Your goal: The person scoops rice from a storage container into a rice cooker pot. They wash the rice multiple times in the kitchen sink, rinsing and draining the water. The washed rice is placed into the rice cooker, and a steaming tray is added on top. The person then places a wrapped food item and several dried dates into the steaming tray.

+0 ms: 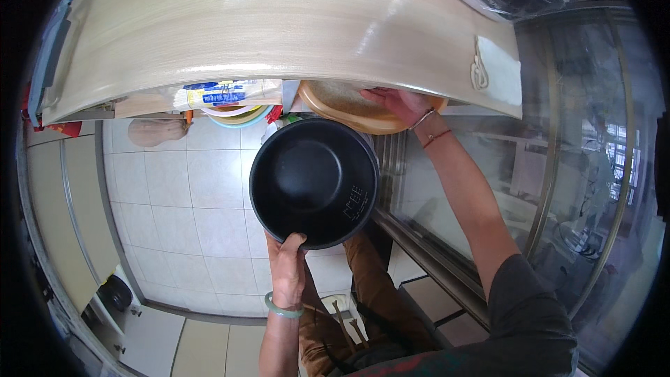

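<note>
In my left hand (287,265) is a black rice cooker inner pot (307,181), gripped at its near rim with the thumb over the edge. The pot is tilted so its bare dark inside faces up, with level marks on the wall. My right hand (405,103) reaches under the counter edge into an orange basin (335,115). Pale grains, which look like rice (342,93), lie in the basin. The right fingers stretch over the grains, apart from the pot; their tips are partly shaded by the counter.
A wooden counter (279,28) spans the top, with a white cloth (495,73) at its right end. Stacked colourful bowls (241,117), a printed package (223,93) and a gourd-shaped squash (155,132) sit below it. Glass sliding doors (460,195) stand at right, cabinets (150,335) at lower left.
</note>
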A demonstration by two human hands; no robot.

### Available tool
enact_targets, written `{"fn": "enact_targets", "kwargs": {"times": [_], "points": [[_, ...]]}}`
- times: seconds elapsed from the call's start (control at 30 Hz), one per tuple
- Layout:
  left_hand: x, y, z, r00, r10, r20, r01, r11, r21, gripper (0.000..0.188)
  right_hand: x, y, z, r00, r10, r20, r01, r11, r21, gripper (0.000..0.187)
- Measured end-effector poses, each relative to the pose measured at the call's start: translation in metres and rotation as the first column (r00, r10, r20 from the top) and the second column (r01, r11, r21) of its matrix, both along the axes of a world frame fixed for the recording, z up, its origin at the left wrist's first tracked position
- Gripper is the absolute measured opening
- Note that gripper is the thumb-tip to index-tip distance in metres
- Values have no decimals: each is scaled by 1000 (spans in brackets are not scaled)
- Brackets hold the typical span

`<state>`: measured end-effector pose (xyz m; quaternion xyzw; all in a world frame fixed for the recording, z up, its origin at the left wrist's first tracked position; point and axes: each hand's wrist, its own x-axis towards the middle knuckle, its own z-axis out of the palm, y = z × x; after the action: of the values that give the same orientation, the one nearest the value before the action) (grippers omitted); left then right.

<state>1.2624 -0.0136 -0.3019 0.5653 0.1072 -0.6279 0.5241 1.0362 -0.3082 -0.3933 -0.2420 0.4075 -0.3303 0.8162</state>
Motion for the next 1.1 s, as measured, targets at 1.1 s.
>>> {"fn": "enact_targets", "kwargs": {"times": [1.1], "points": [[-2, 11, 1, 1000, 14, -13, -15, 1000, -15, 60, -24, 14, 12, 996, -85, -40, 86, 996, 16, 36]]}}
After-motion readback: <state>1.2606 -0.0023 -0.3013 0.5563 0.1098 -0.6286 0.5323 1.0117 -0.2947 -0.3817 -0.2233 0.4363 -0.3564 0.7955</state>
